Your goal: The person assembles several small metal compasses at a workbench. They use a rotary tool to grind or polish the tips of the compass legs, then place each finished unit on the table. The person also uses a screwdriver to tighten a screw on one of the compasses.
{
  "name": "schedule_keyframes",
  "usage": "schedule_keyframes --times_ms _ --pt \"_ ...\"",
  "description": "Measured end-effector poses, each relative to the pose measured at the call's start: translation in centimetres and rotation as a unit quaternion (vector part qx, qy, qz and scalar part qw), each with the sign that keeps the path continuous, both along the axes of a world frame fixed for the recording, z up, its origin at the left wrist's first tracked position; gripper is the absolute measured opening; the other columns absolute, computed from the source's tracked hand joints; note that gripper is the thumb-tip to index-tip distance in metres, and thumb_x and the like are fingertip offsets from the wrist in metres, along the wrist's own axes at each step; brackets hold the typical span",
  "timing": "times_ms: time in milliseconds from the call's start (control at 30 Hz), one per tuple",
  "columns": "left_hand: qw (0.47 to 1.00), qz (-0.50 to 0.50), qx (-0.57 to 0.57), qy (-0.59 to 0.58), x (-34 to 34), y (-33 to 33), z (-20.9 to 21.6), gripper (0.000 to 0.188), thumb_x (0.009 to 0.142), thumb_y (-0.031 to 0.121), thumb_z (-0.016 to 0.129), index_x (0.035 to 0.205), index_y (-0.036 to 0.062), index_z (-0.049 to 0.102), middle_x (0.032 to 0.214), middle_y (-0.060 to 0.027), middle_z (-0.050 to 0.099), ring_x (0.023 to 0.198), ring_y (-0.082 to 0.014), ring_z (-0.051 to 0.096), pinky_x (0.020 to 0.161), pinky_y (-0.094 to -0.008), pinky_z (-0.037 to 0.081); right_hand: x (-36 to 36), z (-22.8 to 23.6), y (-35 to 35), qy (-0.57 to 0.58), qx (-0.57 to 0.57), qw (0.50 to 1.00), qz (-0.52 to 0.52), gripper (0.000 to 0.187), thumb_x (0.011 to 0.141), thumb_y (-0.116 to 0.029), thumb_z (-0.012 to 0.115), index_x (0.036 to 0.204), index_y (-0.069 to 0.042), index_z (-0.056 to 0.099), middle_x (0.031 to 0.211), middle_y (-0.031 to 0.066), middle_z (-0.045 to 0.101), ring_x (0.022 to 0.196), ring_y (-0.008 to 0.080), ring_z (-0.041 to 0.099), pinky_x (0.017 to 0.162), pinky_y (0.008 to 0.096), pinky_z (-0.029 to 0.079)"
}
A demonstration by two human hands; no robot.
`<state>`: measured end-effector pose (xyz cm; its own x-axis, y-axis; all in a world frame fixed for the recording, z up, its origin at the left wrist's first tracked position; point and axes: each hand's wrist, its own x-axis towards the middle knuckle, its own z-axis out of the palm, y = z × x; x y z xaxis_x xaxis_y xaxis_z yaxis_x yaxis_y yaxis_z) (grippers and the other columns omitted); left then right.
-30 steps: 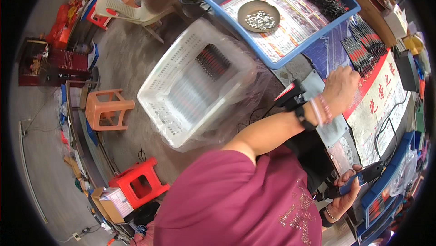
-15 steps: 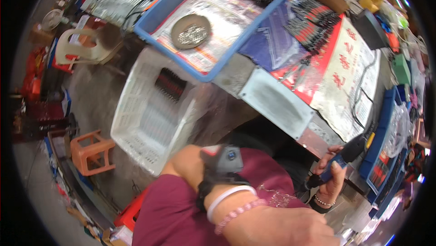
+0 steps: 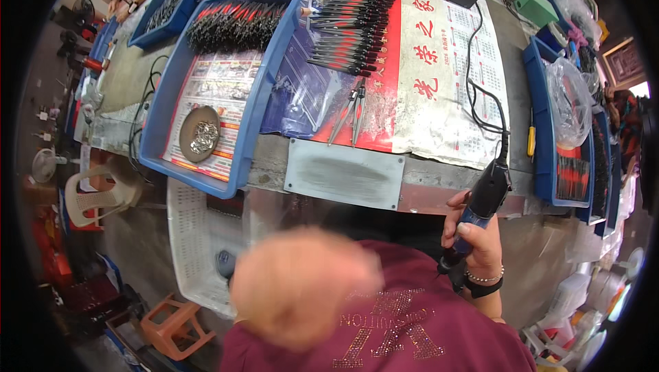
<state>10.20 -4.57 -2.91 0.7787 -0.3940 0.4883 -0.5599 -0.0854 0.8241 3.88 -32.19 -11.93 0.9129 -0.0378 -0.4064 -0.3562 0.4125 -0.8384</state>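
My right hand (image 3: 478,238) is wrapped round a corded electric screwdriver (image 3: 489,192), dark with a blue section. Its tip points down and left, in front of my maroon shirt (image 3: 412,317). A black cable (image 3: 478,97) runs from it over the table. My left hand (image 3: 302,286) is smeared by motion in front of my body, so its fingers do not show. Beyond the hands, slim black-and-red tools (image 3: 353,29) lie in a stack, with two pointed silver-tipped ones (image 3: 349,114) apart, nearer me.
On the left, a blue tray (image 3: 240,159) holds more such tools and a round dish (image 3: 188,128) of small silver parts. Beneath it stands a white plastic crate (image 3: 182,255). A metal plate (image 3: 343,173) lines the table edge. Blue bins (image 3: 542,118) stand right. A co-worker's hand (image 3: 120,8) shows far left.
My left arm has swung back from the lower right, and its hand is now left of centre. The right hand still grips the screwdriver. The view has turned, bringing more table into sight.
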Motion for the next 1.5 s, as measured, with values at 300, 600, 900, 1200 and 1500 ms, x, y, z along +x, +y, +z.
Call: schedule_keyframes --times_ms 300,600,900,1200,1500 --pt "0.971 0.161 0.076 0.159 16.4 -3.1 -10.9 0.018 0.090 0.006 0.060 0.104 -0.0038 0.067 0.087 -0.0034 0.069 0.075 -0.0081 0.059 0.070 -0.0228 0.048 -0.8 -0.5 -1.5 -0.027 0.005 0.999 -0.034 0.053 0.073 -0.020 0.075 0.114 0.004 0.052 0.075 0.0106 0.061 0.061 0.0166 0.060 0.058 0.0264 0.050" --pt "0.963 0.189 0.192 0.024 25.6 -5.8 -15.7 0.014 0.082 0.009 0.060 0.089 0.0028 0.070 0.087 -0.0176 0.070 0.084 -0.0349 0.068 0.076 -0.0400 0.053 -2.0 -0.9 -3.5 -0.026 -0.007 0.996 -0.082 0.052 0.074 -0.020 0.076 0.114 0.004 0.052 0.074 0.0095 0.061 0.061 0.0163 0.060 0.057 0.0265 0.050" --pt "0.928 0.162 0.321 -0.098 32.7 -7.6 -16.7 0.022 0.080 0.010 0.068 0.101 0.0053 0.066 0.103 -0.0145 0.067 0.100 -0.0337 0.062 0.086 -0.0414 0.049 -1.7 -1.1 -3.5 -0.015 0.002 0.997 -0.077 0.050 0.073 -0.017 0.075 0.112 0.003 0.052 0.074 0.0101 0.062 0.061 0.0164 0.061 0.058 0.0269 0.051" --pt "0.882 0.166 0.420 -0.138 34.3 -8.1 -18.6 0.019 0.081 0.015 0.071 0.098 0.0111 0.064 0.103 -0.0087 0.062 0.104 -0.0327 0.056 0.086 -0.0476 0.045 -1.8 -1.2 -3.6 0.003 -0.005 0.997 -0.080 0.048 0.074 -0.016 0.074 0.112 0.003 0.052 0.074 0.0104 0.062 0.061 0.0162 0.061 0.058 0.0267 0.051" --pt "0.905 0.253 0.257 -0.224 29.5 -9.2 -11.8 0.017 0.089 0.013 0.063 0.103 0.0066 0.056 0.094 -0.0129 0.066 0.089 -0.0331 0.063 0.079 -0.0439 0.043 -2.1 -1.2 -3.4 0.002 -0.025 0.998 -0.066 0.049 0.073 -0.016 0.074 0.113 0.003 0.052 0.076 0.0108 0.063 0.062 0.0160 0.061 0.059 0.0264 0.051"
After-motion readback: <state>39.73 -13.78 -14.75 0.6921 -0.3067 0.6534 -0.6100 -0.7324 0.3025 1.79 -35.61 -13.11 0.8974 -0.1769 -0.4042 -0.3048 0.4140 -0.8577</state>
